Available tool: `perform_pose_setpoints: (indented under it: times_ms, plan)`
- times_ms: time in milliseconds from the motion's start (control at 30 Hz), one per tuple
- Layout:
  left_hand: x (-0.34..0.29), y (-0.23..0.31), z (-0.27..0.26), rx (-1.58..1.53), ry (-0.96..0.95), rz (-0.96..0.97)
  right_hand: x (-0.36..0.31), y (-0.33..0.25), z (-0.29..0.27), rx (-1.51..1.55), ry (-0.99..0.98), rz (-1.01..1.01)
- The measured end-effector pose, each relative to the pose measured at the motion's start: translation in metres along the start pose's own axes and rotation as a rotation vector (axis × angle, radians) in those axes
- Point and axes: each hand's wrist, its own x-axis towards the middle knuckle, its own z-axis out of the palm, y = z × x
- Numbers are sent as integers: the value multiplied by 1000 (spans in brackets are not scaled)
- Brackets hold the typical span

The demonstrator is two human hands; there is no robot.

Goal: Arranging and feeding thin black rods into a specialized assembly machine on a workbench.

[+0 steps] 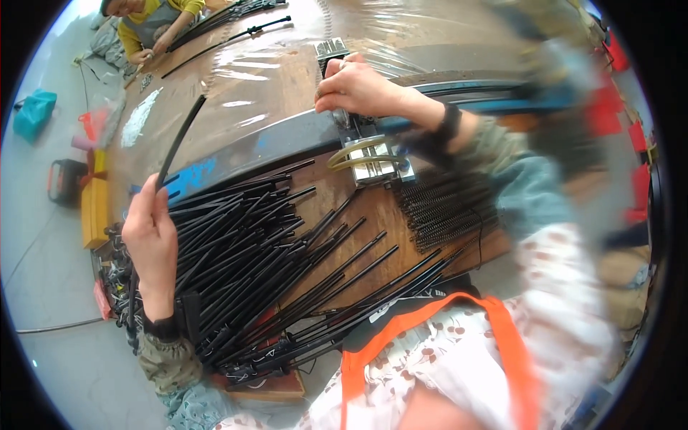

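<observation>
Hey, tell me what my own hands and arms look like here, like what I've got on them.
Both your left hand and right hand are ungloved, with a black band around each wrist. Each forearm wears a gathered olive cuff, then a blue-green section. Your right upper sleeve is white with brown spots, partly blurred.

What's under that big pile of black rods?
Brown wooden tabletop shows beside the black rods and through gaps on the pile's right side. Anything beneath the thick middle is covered, so I can't tell.
</observation>
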Motion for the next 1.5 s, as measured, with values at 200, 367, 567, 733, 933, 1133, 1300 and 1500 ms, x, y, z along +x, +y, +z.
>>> perform_pose_setpoints:
  times_ms: [200, 367, 567, 733, 933, 1133, 1300, 1500]
  plan:
    - [17, -8, 29, -91, -7, 46, -42, 37, -40, -389, 168, -73]
    - [26, -18, 66, -62, -116, 128, -179, 98, -130, -581, 100, 171]
    - [79, 65, 178, -228, -131, 395, -264, 151, -185, -636, 170, 308]
    - [69, 66, 195, -213, -149, 308, -287, 170, -173, -660, 156, 312]
    - [58, 61, 199, -319, -152, 222, -261, 136, -158, -514, 206, 499]
    - [68, 69, 202, -383, -171, 289, -234, 84, -156, -661, 235, 119]
    - [67, 70, 200, -168, -260, 186, -219, 4, -106, -507, 220, 159]
    - [73, 80, 199, -173, -303, 141, -212, -18, -81, -340, 220, 286]
